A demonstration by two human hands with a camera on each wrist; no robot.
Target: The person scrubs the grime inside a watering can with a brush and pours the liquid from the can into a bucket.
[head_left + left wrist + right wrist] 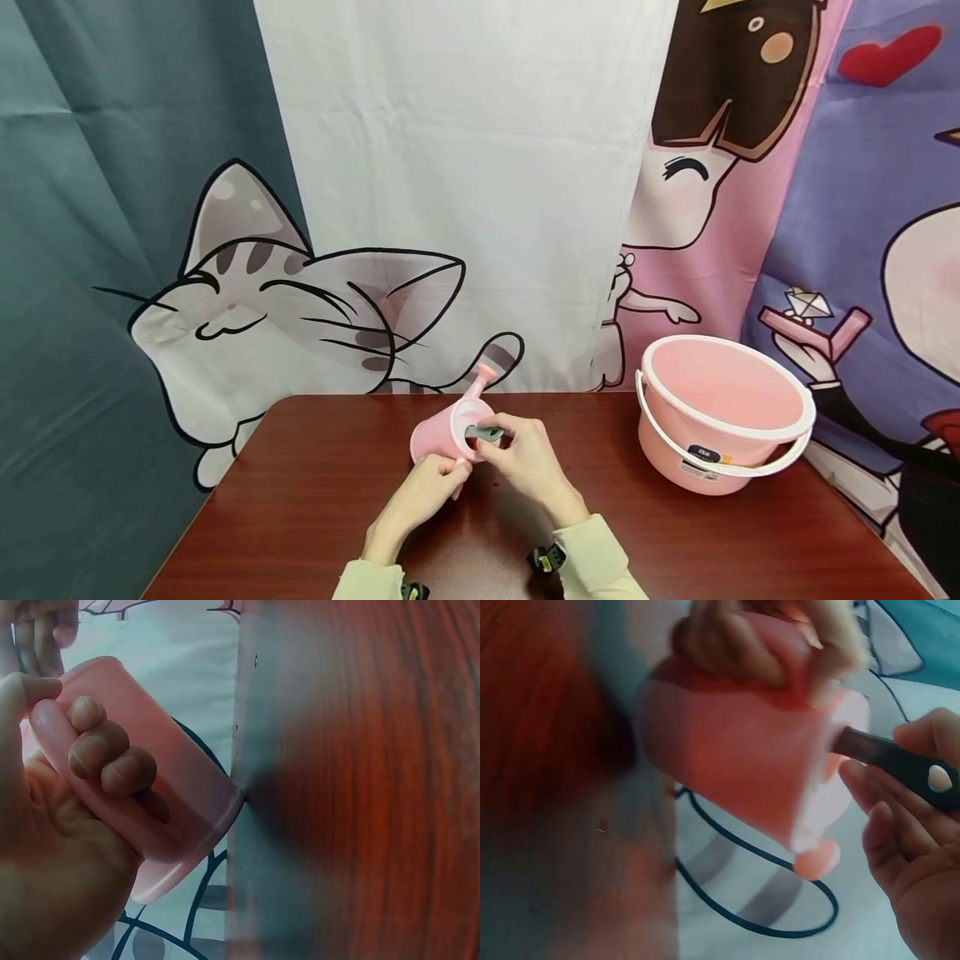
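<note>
A pink watering can (430, 437) leans over at the far side of the table, its mouth facing right and its spout pointing up and back. My left hand (424, 493) grips its handle, fingers curled round the loop in the left wrist view. The can's base edge is right at the tabletop there. Between thumb and fingers, my right hand (529, 463) pinches a dark grey-green tool handle (891, 756) with a hole near its end. The tool's other end is hidden inside the can's mouth.
To the right stands a pink bucket (693, 468) with a white rim and a white carrying handle lowered at its front. The brown wooden table (300, 508) ends at a cartoon-printed curtain (480, 183) behind it.
</note>
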